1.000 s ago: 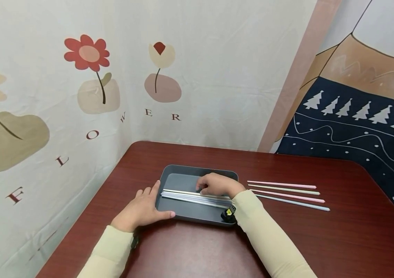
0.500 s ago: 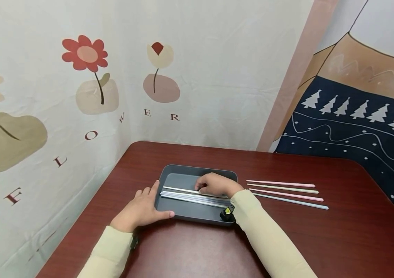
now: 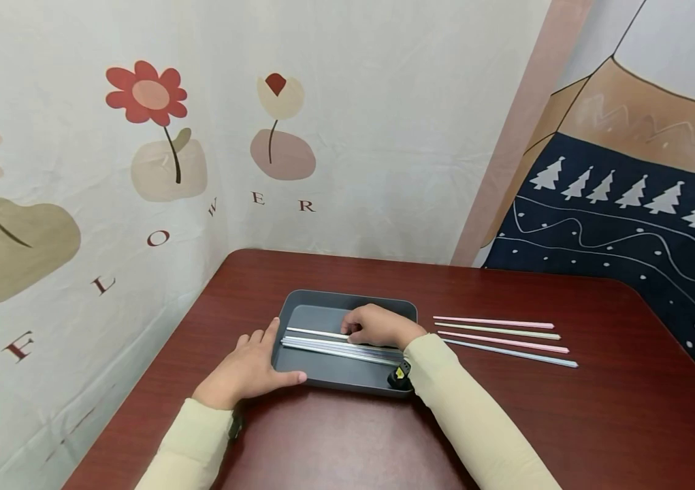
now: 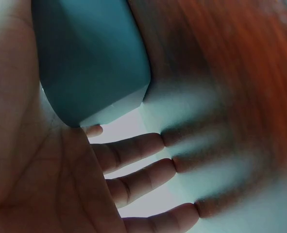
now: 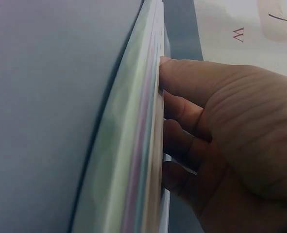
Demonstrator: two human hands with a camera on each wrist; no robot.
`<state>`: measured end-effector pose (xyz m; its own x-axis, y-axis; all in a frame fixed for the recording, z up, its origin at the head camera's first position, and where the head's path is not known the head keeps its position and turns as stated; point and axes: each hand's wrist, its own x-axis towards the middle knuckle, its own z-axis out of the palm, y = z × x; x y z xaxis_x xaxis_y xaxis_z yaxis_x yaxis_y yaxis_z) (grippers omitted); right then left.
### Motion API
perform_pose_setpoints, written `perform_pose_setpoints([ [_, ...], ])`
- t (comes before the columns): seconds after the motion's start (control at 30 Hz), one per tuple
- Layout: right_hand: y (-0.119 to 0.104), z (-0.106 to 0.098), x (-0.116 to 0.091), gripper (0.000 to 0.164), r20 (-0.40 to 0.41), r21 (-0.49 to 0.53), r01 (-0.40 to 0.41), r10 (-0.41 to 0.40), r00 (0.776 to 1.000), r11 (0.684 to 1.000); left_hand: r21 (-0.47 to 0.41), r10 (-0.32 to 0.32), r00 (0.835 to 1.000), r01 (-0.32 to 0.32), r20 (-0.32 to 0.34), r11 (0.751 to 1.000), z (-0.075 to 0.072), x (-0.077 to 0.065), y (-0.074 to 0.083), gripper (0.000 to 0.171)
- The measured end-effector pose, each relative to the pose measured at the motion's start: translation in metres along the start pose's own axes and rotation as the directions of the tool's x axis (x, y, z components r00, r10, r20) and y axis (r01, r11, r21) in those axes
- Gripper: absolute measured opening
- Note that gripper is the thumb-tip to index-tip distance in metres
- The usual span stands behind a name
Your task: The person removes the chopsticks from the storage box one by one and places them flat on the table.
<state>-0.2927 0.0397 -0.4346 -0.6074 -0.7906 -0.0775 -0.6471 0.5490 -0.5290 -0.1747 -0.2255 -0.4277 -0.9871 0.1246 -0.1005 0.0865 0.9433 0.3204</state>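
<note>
A dark grey rectangular tray (image 3: 316,316) stands on the table with a bundle of pale chopsticks (image 3: 322,348) lying lengthwise in it. One light chopstick (image 3: 316,333) lies slightly apart, behind the bundle. My right hand (image 3: 378,324) reaches into the tray and pinches this chopstick, fingers curled down. In the right wrist view the thumb (image 5: 192,77) and fingertips meet the edge of the pastel chopsticks (image 5: 138,145). Spread along the tray's left end is my left hand (image 3: 249,371), its thumb by the front rim. The left wrist view shows its straight fingers (image 4: 148,179) beside the tray's outer wall (image 4: 94,58).
Right of the tray, several chopsticks lie side by side on the table: pink (image 3: 494,322), green (image 3: 500,331), another pink and blue (image 3: 525,354). A black wrist camera (image 3: 400,376) sits by the right sleeve. Printed curtains (image 3: 353,136) hang behind the reddish-brown table (image 3: 347,435).
The chopstick at my right hand has shifted back, widening its gap from the bundle. My left hand stays at the tray's end. The view has turned slightly.
</note>
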Motion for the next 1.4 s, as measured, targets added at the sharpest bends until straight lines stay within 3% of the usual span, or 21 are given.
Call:
perform_pose_setpoints([
  [0.93, -0.005, -0.007, -0.002, 0.018, -0.064, -0.039, 0.071, -0.074, 0.995, 0.997, 0.005, 0.009, 1.000, -0.009, 0.006, 1.000, 0.000, 0.001, -0.001, 0.133],
  [1.4, -0.016, -0.035, -0.022, 0.019, -0.148, -0.112, 0.118, -0.134, 0.980, 0.987, -0.005, 0.020, 1.000, -0.020, -0.019, 1.000, 0.002, 0.001, -0.004, 0.132],
])
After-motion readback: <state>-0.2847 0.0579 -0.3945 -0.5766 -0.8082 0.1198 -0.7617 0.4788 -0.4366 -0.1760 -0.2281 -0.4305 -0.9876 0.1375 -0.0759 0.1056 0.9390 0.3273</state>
